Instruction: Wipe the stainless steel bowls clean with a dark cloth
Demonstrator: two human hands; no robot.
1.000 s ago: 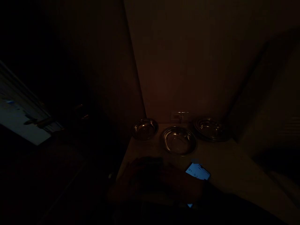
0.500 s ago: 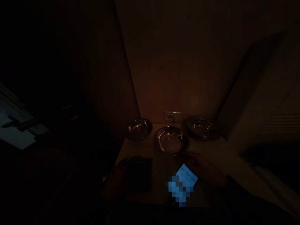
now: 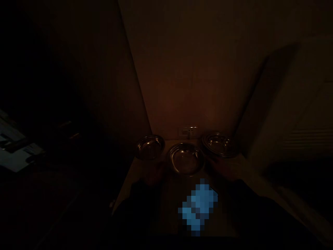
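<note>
A round steel dish stands in the middle of the small table, in very dim light. My left hand is at its left, close to the rim. On the other side, my right hand reaches toward the right rim. Whether either hand touches the dish is too dark to make out, and the fingers of both are lost in shadow. Between my forearms lies a lit phone, its screen blurred into blocks.
Another steel dish stands at the back left. Several stacked steel plates are at the back right. Behind them, a socket plate is on the wall. A bright patch shows at far left.
Both hands have moved forward: the left away from a dark flat object, the right away from the phone, to either side of the middle dish. The view has shifted slightly.
</note>
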